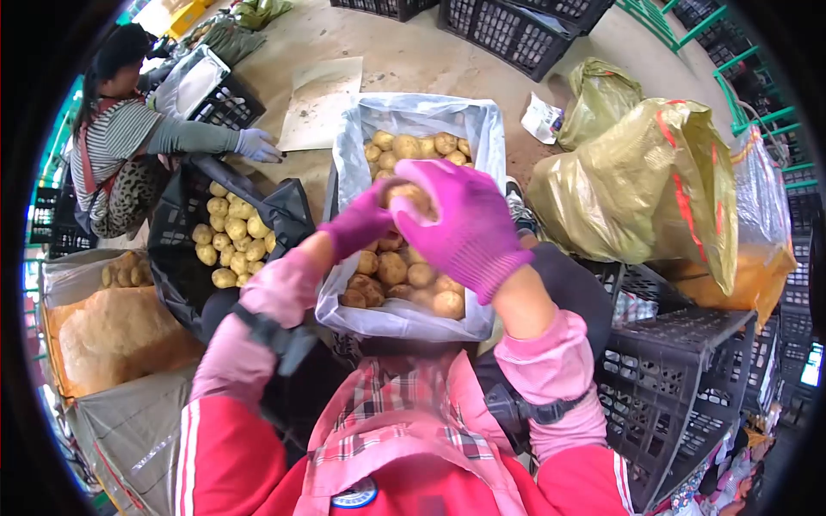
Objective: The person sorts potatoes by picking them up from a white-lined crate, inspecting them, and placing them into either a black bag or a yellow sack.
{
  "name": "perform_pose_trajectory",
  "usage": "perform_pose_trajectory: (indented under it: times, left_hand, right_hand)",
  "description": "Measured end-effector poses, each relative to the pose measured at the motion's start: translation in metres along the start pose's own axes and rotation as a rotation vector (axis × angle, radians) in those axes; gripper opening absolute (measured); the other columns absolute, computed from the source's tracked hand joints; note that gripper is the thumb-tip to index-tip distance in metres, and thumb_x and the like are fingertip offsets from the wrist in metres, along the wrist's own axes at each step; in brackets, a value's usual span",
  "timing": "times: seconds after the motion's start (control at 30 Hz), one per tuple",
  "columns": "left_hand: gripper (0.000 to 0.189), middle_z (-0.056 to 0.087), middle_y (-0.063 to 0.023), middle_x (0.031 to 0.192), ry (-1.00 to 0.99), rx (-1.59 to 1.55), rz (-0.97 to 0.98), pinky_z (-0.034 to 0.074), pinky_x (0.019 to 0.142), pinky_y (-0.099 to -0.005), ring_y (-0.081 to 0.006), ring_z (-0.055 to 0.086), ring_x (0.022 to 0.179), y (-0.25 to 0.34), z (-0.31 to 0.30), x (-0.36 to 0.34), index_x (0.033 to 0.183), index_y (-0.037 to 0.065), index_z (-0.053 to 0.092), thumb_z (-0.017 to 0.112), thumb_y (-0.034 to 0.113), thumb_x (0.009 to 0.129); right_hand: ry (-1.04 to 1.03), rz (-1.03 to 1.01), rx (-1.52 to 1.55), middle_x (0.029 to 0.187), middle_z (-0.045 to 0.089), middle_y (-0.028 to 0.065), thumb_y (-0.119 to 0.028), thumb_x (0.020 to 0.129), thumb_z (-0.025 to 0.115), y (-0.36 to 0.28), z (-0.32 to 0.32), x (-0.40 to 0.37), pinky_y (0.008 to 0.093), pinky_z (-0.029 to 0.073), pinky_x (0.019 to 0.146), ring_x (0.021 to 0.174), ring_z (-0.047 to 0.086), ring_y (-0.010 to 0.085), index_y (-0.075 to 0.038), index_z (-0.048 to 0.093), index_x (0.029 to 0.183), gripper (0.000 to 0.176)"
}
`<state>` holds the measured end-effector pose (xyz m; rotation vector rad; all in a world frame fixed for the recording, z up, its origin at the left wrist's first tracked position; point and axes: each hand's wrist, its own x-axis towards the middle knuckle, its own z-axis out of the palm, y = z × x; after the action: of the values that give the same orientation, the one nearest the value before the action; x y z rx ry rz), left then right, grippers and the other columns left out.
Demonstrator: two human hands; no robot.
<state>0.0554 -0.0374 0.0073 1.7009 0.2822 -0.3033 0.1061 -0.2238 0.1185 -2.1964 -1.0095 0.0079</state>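
Both my hands wear magenta knit gloves and meet over a crate (496, 163) lined with whitish plastic. Between them is a brown potato (411, 199), partly covered by the fingers. My right hand (460, 219) is closed over the potato from the right and above. From the other side my left hand (361, 222) curls against it, most of its fingertips hidden. Several loose potatoes (392, 268) lie in the crate below and beyond the hands, some with darker, rougher skin.
To the left stands a black-lined container (176, 284) of potatoes. Beside it a person (120, 129) reaches out a gloved hand (258, 145) near a flat sheet (323, 101). Yellowish woven sacks (602, 185) stand right, above a black plastic crate (662, 396). More black crates (508, 34) stand at the back.
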Motion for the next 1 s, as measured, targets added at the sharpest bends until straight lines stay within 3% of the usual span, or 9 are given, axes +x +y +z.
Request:
perform_pose_trajectory:
  times: [0.03, 0.1, 0.13, 0.23, 0.27, 0.5, 0.73, 0.9, 1.0]
  left_hand:
    - [0.061, 0.061, -0.0111, 0.122, -0.012, -0.204, 0.093, 0.060, 0.082, -0.0336, -0.0197, 0.067, 0.100, -0.002, -0.014, -0.008, 0.144, 0.013, 0.043, 0.073, 0.020, 0.091]
    - [0.054, 0.059, -0.0114, 0.121, 0.157, -0.202, 0.004, 0.061, 0.081, -0.0340, -0.0203, 0.066, 0.101, 0.039, -0.028, -0.060, 0.145, 0.013, 0.041, 0.062, 0.033, 0.099]
    - [0.049, 0.056, -0.0110, 0.130, 0.220, -0.244, 0.034, 0.060, 0.085, -0.0349, -0.0210, 0.065, 0.108, 0.056, -0.028, -0.088, 0.147, 0.007, 0.038, 0.052, 0.028, 0.105]
    - [0.052, 0.056, -0.0112, 0.129, 0.397, -0.312, 0.197, 0.061, 0.084, -0.0333, -0.0197, 0.064, 0.108, 0.055, -0.020, -0.128, 0.147, 0.008, 0.040, 0.051, 0.036, 0.105]
    - [0.050, 0.058, -0.0110, 0.126, 0.403, -0.381, 0.222, 0.061, 0.084, -0.0329, -0.0193, 0.066, 0.104, 0.049, -0.016, -0.134, 0.146, 0.008, 0.043, 0.050, 0.037, 0.105]
    - [0.054, 0.063, -0.0091, 0.118, 0.470, -0.371, 0.298, 0.060, 0.073, -0.0287, -0.0145, 0.068, 0.084, 0.027, -0.043, -0.149, 0.142, 0.004, 0.049, 0.040, 0.044, 0.107]
    - [0.045, 0.065, -0.0056, 0.105, 0.516, -0.132, 0.166, 0.055, 0.065, -0.0223, -0.0105, 0.066, 0.081, 0.001, -0.041, -0.140, 0.141, 0.004, 0.050, 0.053, 0.031, 0.105]
    - [0.050, 0.068, -0.0079, 0.108, 0.458, -0.368, 0.209, 0.058, 0.069, -0.0240, -0.0116, 0.068, 0.083, -0.001, -0.054, -0.125, 0.126, 0.003, 0.062, 0.038, 0.043, 0.108]
    - [0.050, 0.068, -0.0076, 0.105, 0.381, -0.419, 0.296, 0.058, 0.072, -0.0260, -0.0128, 0.068, 0.081, -0.011, -0.053, -0.107, 0.129, 0.003, 0.061, 0.040, 0.042, 0.108]
  right_hand:
    - [0.031, -0.014, -0.028, 0.123, 0.064, 0.0162, -0.034, 0.087, 0.066, -0.003, 0.015, -0.003, 0.0440, 0.051, 0.092, 0.105, 0.065, 0.0359, -0.008, 0.059, 0.130, 0.050]
    - [0.014, -0.019, -0.053, 0.140, 0.053, 0.0178, -0.037, 0.087, 0.069, -0.006, 0.034, -0.003, 0.0430, 0.050, 0.096, 0.111, 0.064, 0.0334, -0.009, 0.044, 0.145, 0.069]
    - [-0.070, 0.068, 0.170, 0.140, 0.053, 0.0180, -0.039, 0.088, 0.070, -0.015, 0.036, -0.002, 0.0416, 0.049, 0.097, 0.112, 0.063, 0.0316, -0.008, 0.042, 0.146, 0.072]
    - [-0.319, 0.212, 0.671, 0.141, 0.053, 0.0221, -0.046, 0.086, 0.074, -0.032, 0.049, 0.003, 0.0381, 0.046, 0.102, 0.126, 0.057, 0.0318, -0.005, 0.034, 0.151, 0.087]
    - [-0.300, 0.044, 0.554, 0.140, 0.054, 0.0222, -0.049, 0.087, 0.072, -0.033, 0.059, 0.005, 0.0388, 0.044, 0.105, 0.128, 0.055, 0.0323, -0.004, 0.035, 0.150, 0.087]
    - [-0.374, -0.025, 0.672, 0.139, 0.054, 0.0204, -0.060, 0.090, 0.065, -0.055, 0.059, 0.020, 0.0367, 0.042, 0.106, 0.130, 0.053, 0.0260, -0.001, 0.040, 0.147, 0.086]
    - [-0.468, 0.078, 0.670, 0.141, 0.053, 0.0195, -0.049, 0.093, 0.066, -0.046, 0.097, 0.011, 0.0362, 0.041, 0.107, 0.130, 0.053, 0.0278, -0.003, 0.041, 0.148, 0.076]
    - [-0.375, 0.032, 0.620, 0.135, 0.057, 0.0205, -0.039, 0.094, 0.067, -0.043, 0.099, 0.013, 0.0359, 0.044, 0.104, 0.124, 0.057, 0.0271, -0.004, 0.043, 0.147, 0.068]
    - [-0.339, 0.051, 0.586, 0.132, 0.059, 0.0206, -0.036, 0.094, 0.067, -0.029, 0.097, 0.012, 0.0360, 0.045, 0.102, 0.122, 0.059, 0.0271, -0.005, 0.043, 0.146, 0.065]
